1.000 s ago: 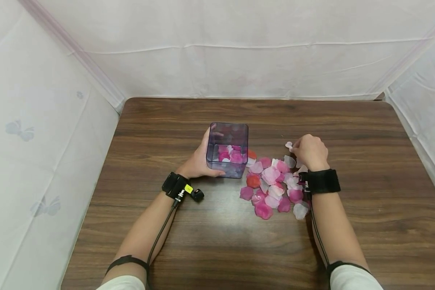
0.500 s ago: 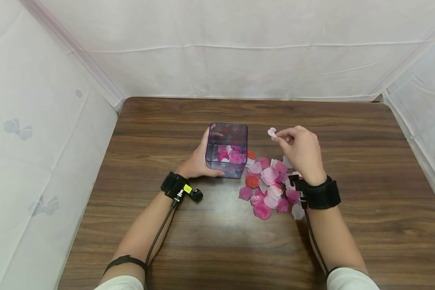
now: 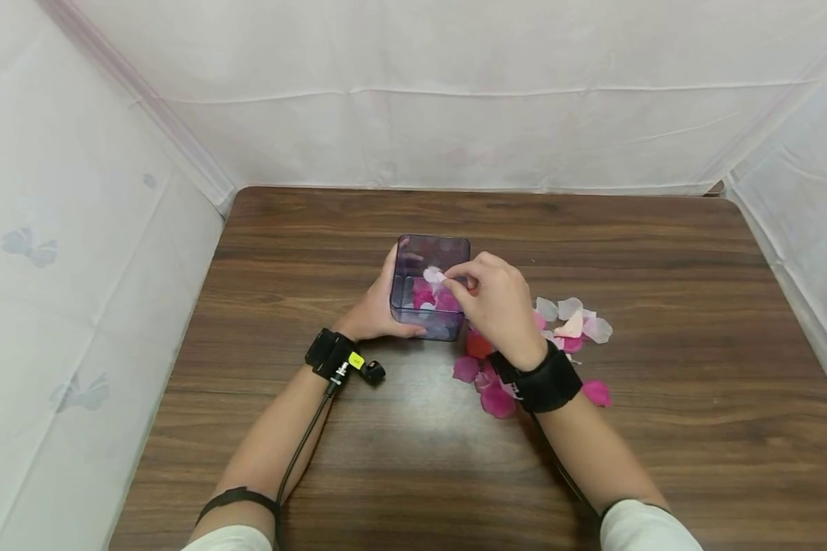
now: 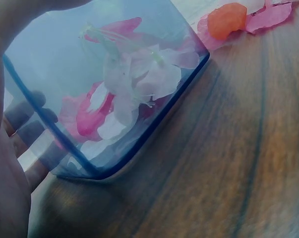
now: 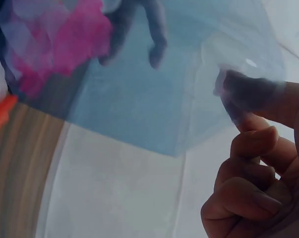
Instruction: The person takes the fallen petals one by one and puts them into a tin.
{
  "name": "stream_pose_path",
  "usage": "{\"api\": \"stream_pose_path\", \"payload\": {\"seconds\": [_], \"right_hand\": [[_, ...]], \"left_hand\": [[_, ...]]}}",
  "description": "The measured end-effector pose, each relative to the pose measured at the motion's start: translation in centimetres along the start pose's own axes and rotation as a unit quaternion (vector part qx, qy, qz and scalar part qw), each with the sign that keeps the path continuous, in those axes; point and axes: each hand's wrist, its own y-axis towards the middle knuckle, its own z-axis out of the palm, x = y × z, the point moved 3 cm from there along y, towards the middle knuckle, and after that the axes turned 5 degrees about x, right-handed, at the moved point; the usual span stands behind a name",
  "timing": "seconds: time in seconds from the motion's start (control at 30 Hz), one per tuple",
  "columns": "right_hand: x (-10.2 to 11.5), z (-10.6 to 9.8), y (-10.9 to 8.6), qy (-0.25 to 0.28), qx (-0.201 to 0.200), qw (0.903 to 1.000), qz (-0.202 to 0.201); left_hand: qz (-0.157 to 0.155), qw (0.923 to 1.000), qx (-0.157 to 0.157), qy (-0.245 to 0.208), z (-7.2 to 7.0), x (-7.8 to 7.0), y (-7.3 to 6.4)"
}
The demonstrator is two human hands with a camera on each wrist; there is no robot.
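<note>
A clear, bluish-purple plastic box (image 3: 441, 325) stands on the table with its open top facing up. Pink, magenta and white petals (image 4: 144, 74) lie heaped in its bottom. My left hand (image 3: 379, 306) grips the box from the left, thumb along the near wall and fingers behind the far side. Over the box's opening, my right hand (image 3: 499, 298) pinches a pale pink petal (image 3: 433, 274) between thumb and index finger. In the right wrist view the pinching fingertips (image 5: 238, 94) show through the clear wall, the other fingers curled.
Right of the box lie loose petals (image 3: 570, 325) in white, pink, magenta and red, partly hidden beneath my right wrist. The brown wooden table (image 3: 303, 245) ends at a white curtain (image 3: 455, 138) behind, with more curtain on both sides.
My right hand has lifted the pale petal from the right of the pile and carried it leftward to above the box. My left hand and the box have stayed in place.
</note>
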Motion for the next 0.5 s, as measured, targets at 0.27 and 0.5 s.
{"api": "stream_pose_path", "payload": {"seconds": [0.27,0.5], "right_hand": [[0.08,0.77,0.27,-0.004,0.005,0.9999,0.009],[-0.13,0.36,0.17,0.001,-0.002,1.0,-0.001]], "left_hand": [[-0.004,0.9999,-0.003,0.011,-0.13,0.08,0.07],[-0.001,1.0,-0.006,0.003,-0.03,0.39,0.03]]}}
